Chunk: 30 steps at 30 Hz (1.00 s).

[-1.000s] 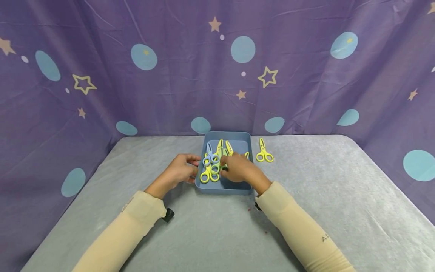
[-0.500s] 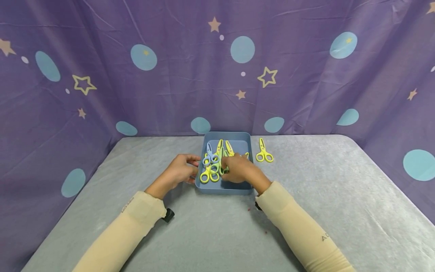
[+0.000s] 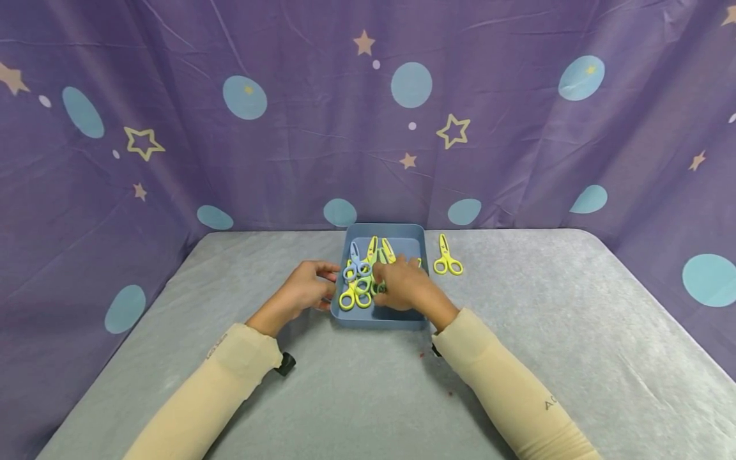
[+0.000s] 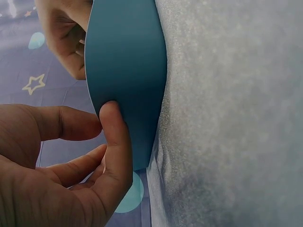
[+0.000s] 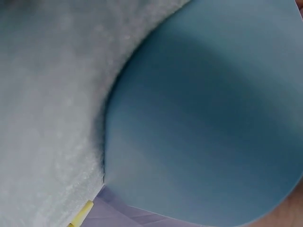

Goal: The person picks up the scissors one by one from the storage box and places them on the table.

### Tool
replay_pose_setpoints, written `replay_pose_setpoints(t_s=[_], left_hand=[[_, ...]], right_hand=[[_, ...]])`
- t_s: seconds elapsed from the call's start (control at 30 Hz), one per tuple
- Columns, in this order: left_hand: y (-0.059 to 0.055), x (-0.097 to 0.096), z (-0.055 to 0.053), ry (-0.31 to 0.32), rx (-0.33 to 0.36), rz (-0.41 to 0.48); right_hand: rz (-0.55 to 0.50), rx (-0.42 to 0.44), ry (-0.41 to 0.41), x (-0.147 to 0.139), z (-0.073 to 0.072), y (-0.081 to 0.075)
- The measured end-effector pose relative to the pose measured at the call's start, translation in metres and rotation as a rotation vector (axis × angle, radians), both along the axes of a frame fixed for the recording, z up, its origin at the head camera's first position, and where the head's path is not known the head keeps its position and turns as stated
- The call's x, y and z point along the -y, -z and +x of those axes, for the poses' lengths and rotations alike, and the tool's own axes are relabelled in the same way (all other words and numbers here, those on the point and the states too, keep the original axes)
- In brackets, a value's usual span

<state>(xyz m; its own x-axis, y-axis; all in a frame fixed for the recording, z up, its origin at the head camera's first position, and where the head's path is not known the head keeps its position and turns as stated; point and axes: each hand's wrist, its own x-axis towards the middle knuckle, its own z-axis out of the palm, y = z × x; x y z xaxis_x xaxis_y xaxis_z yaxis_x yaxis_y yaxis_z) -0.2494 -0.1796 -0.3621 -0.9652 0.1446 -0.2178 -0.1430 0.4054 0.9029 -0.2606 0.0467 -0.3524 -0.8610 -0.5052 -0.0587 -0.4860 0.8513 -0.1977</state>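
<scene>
Little moves since the earlier frame: only the right hand (image 3: 405, 286) shifts its fingers slightly; left hand (image 3: 307, 285) and tray (image 3: 379, 323) look unmoved. Right hand is inside the tray, fingers bent downward around the green scissors (image 3: 369, 279); contact is hidden, so cannot tell whether they pinch. Left hand sits outside, fingers loosely bent and apart, tips touching the left wall. Blue scissors (image 3: 356, 259) and yellow scissors (image 3: 353, 289) lie tangled at the tray's left, with the green scissors just right of them. Lone yellow pair (image 3: 445, 255) rests on the table (image 3: 368, 396), right of the tray. Scissors look light, stiff, probably plastic, hardly fragile, maybe a bit slick; overlapping rings could snag. Best hold: ring handles or near the pivot, lifting straight up.
</scene>
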Motion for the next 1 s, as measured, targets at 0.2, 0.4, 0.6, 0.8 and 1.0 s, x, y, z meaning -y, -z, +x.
replay_pose_setpoints(t_s=[0.2, 0.4, 0.6, 0.8, 1.0], left_hand=[[0.000, -0.001, -0.001, 0.009, -0.003, -0.008], [0.000, -0.001, -0.002, 0.011, 0.001, -0.011], [0.000, -0.001, -0.002, -0.008, 0.015, -0.011], [0.000, 0.000, -0.002, -0.002, 0.002, -0.008], [0.002, -0.001, -0.003, 0.005, 0.001, 0.001]], right_hand=[[-0.004, -0.068, 0.002, -0.004, 0.002, -0.003], [-0.013, -0.100, 0.001, -0.009, 0.003, -0.010], [-0.005, -0.082, 0.014, -0.017, 0.001, -0.020], [-0.030, -0.084, 0.070, -0.030, -0.005, -0.028], [-0.089, -0.088, 0.154, -0.047, -0.012, -0.031]])
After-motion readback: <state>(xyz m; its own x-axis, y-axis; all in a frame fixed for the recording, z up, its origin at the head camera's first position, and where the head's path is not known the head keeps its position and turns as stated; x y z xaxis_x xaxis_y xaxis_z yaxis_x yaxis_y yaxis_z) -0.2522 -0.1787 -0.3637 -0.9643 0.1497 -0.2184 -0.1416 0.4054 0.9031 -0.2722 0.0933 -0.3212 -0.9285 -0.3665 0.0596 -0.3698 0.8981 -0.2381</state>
